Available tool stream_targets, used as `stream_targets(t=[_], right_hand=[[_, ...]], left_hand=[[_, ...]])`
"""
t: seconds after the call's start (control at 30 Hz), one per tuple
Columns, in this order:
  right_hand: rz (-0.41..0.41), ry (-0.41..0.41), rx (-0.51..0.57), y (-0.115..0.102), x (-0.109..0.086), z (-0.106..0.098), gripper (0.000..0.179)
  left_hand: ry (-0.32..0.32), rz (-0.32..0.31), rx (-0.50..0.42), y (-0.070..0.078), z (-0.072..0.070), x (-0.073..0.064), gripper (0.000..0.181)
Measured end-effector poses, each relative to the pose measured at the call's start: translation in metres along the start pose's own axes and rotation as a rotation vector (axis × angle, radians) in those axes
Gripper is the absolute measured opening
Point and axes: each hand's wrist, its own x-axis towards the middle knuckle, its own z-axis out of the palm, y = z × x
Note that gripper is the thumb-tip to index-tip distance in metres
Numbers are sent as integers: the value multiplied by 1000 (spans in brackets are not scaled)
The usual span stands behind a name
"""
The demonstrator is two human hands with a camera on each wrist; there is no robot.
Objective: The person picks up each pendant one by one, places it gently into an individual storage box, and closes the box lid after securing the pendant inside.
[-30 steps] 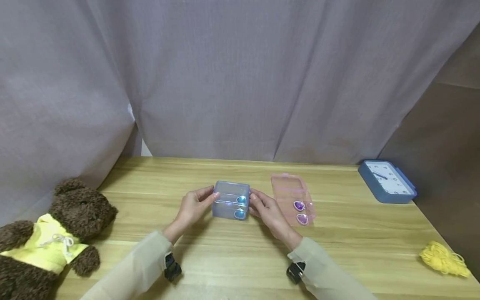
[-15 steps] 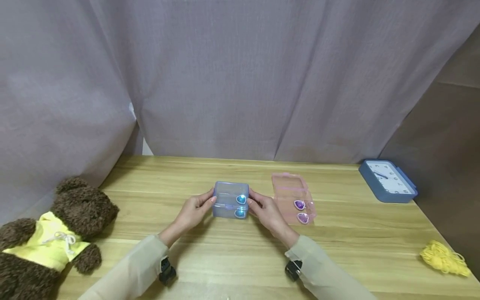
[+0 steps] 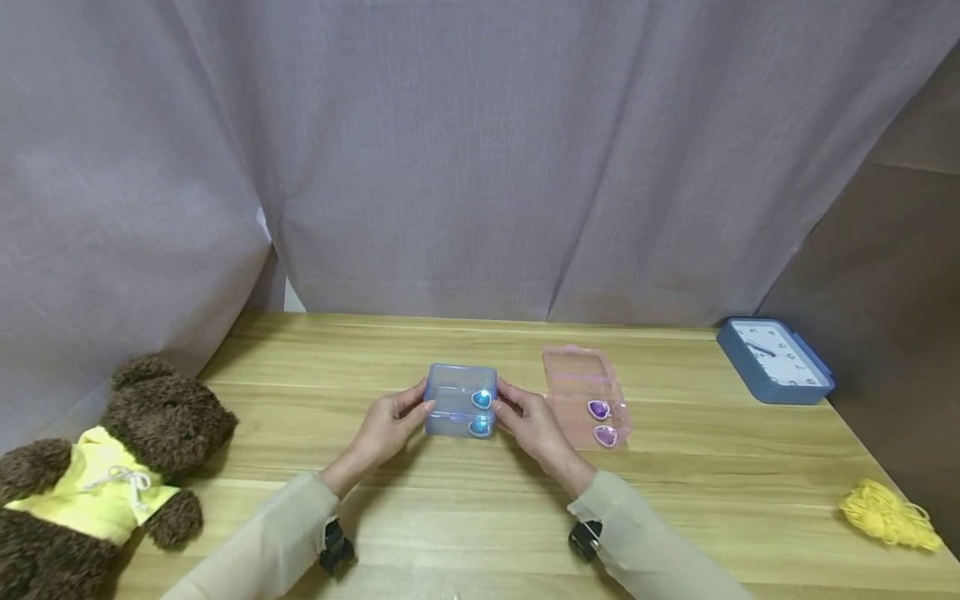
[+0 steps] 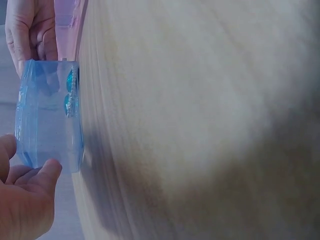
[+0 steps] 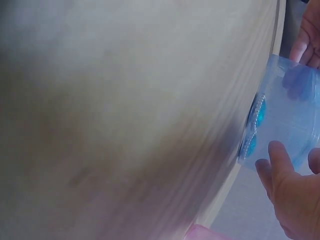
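A translucent blue plastic box [image 3: 453, 379] is held between both hands, close over the wooden table, with its lid down. Two blue gems edged in small beads show through its right part; one is the upper blue gem [image 3: 482, 399]. My left hand [image 3: 387, 425] grips the box's left side, its thumb by the front corner. The right hand [image 3: 534, 423] holds the opposite side with thumb and fingers. In the left wrist view the blue box [image 4: 50, 132] spans the gap between the hands, gems near the tabletop. Some fingertips are hidden behind the box.
An unlidded pink case [image 3: 577, 392] lies right of the right hand, with two purple gems [image 3: 599, 409] in it. A blue clock [image 3: 776, 360] and yellow yarn [image 3: 890, 515] are at the right. A brown teddy bear [image 3: 168, 417] lies at the left.
The box has tipped slightly, so more of its top and less of its front shows. Both thumbs sit slightly lower along its sides. The pink case has not moved.
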Motion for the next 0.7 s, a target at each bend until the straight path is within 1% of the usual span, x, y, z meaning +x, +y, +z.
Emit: stream_targets(t=[0.23,0.3,0.33,0.43,0.5,0.57,0.6,0.63,0.7], right_hand=[[-7,13,4,2,0,-1,47],[-4,11,18,3,0,-1,47],[-3,7,26,3,-1,-2,48],[-5,24,4,-1,-4,-8,48],[-27,48,-39,-7,-6,-18,46],[-70,96,-98,-16,-6,-35,43],[-89,113,-107,-19,-6,-44,42],[-106,131,-116,-21,-6,-55,41],[-132,166,-124,-21,-8,-77,40]], left_hand=[[17,1,-22,2,3,2,46],[10,-14,-35,2,4,2,47],[0,-32,-42,2,4,2,48],[-9,-69,-48,4,0,5,52],[5,-80,-48,11,-5,10,53],[29,-63,-58,22,-9,18,53],[34,-57,-67,29,-11,23,53],[34,-45,-75,37,-11,28,52],[27,-18,-90,52,-7,39,50]])
